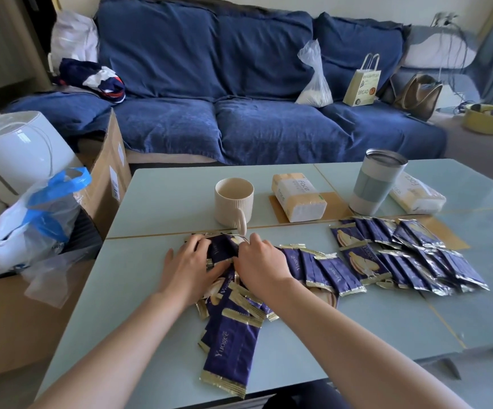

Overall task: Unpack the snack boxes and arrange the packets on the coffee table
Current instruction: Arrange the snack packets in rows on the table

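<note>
We see both hands on the pale desk (156, 202): the left hand (190, 268) and right hand (261, 265) each curl their fingers around one purple snack packet (223, 250), other packets (410, 255) fanned out just beside the ribbed mug (233, 202)

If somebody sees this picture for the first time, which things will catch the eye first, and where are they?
First come the dark blue snack packets with gold edges, spread over the near half of the pale coffee table, with the left hand and right hand gripping some at the middle. Behind the hands stands a cream mug, and further right a grey tumbler. A big blue sofa fills the background.
</note>
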`<state>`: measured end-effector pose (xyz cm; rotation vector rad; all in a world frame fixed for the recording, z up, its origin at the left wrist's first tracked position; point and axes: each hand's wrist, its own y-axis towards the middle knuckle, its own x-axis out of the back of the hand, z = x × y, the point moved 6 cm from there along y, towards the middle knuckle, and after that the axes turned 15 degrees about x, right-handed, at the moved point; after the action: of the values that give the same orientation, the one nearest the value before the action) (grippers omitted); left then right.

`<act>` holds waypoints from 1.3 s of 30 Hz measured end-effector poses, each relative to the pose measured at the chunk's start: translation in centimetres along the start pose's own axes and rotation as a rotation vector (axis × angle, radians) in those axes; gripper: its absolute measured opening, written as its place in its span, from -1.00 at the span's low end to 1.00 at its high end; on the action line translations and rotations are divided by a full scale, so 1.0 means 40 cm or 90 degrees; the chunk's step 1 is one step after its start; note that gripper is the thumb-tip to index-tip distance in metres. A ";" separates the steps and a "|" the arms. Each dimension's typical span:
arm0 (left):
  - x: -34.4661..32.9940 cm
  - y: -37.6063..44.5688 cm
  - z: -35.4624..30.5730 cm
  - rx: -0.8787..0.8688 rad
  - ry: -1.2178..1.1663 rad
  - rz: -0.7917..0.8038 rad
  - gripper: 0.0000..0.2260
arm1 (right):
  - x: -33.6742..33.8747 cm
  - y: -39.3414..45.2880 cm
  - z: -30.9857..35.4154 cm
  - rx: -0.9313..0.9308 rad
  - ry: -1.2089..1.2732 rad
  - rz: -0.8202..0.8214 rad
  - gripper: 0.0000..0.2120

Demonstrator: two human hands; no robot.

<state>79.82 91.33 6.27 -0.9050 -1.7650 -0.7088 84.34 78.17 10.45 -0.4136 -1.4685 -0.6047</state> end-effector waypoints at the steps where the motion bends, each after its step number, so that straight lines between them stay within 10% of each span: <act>1: -0.001 0.000 0.000 -0.002 -0.001 0.002 -0.42 | -0.002 0.004 0.000 -0.009 0.010 0.004 -0.71; 12: 0.004 -0.014 0.017 -0.041 -0.034 0.019 -0.28 | 0.062 -0.080 -0.083 -0.027 -0.015 -0.076 -0.69; 20: 0.015 -0.024 -0.036 -0.131 -0.073 0.031 -0.42 | -0.007 -0.180 -0.214 -0.087 0.043 0.124 -0.30; 39: -0.019 -0.012 -0.016 -0.109 -0.100 0.004 -0.37 | 0.020 -0.070 -0.149 -0.010 -0.065 0.034 -0.77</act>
<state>79.93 90.37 5.75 -1.1062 -1.8589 -0.8133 87.37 72.25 10.51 -0.5006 -1.5454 -0.5606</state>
